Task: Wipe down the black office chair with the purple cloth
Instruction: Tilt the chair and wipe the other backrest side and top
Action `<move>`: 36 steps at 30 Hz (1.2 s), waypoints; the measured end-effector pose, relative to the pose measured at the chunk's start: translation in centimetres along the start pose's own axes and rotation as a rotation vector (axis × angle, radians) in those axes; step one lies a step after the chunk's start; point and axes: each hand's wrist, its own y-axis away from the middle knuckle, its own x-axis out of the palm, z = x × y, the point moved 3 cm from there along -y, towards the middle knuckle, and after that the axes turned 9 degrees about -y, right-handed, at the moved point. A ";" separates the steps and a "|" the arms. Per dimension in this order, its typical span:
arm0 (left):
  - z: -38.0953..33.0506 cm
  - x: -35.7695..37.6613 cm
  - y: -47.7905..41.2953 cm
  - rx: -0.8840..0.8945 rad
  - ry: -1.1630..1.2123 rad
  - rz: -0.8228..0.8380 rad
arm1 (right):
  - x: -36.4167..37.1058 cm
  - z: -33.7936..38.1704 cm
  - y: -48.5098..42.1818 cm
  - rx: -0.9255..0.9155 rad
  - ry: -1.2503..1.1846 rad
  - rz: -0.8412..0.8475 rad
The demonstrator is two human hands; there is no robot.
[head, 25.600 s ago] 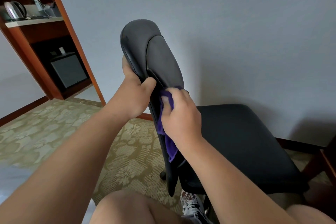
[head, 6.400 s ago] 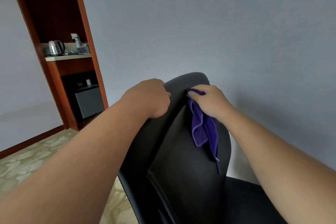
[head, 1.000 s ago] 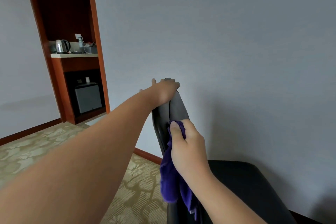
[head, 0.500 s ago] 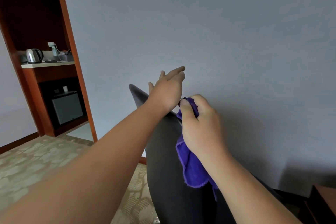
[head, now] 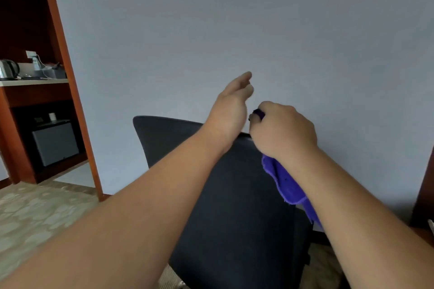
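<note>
At the top rim of the backrest, the right hand (head: 281, 134) has its fingers curled tight round the purple cloth (head: 287, 183). A bit of the cloth pokes out by the knuckles, and the rest hangs under the wrist against the right side of the black office chair (head: 211, 195). Just beside it the left hand (head: 231, 110) is up off the chair, fingers straight and together, holding nothing.

A second ago that hand lay over the top of the backrest, which stood edge-on to the person, and the cloth was working lower down the edge. Now the broad face of the backrest is turned toward them, the left hand has let go, and the cloth has climbed to the top corner. I'd say the chair has just been swung round and the steadying hand is between holds, so the rim and this broad face look next for wiping. Whether the cloth is actually pressed on the rim I can't make out.

Behind is a plain grey wall (head: 258, 19). Off to the left, a wooden alcove (head: 58, 30) has a kettle (head: 7, 69) on its shelf.
</note>
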 end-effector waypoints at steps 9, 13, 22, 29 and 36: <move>8.9 -16.2 -0.6 -0.475 -0.795 -0.298 | -3.1 -6.5 -0.6 0.109 0.018 0.031; 11.0 -17.7 1.2 -0.567 -0.719 -0.337 | -3.8 -8.9 -2.0 0.195 0.002 0.065; 10.1 -14.5 3.3 -0.474 -0.751 -0.479 | -2.4 -6.0 -4.2 0.199 0.191 0.126; 11.2 -12.7 4.6 -0.389 -0.949 -0.438 | 0.9 2.6 -2.9 0.032 0.138 0.075; 9.9 -9.4 7.0 -0.291 -0.975 -0.436 | 4.9 9.1 -1.5 -0.081 -0.025 0.118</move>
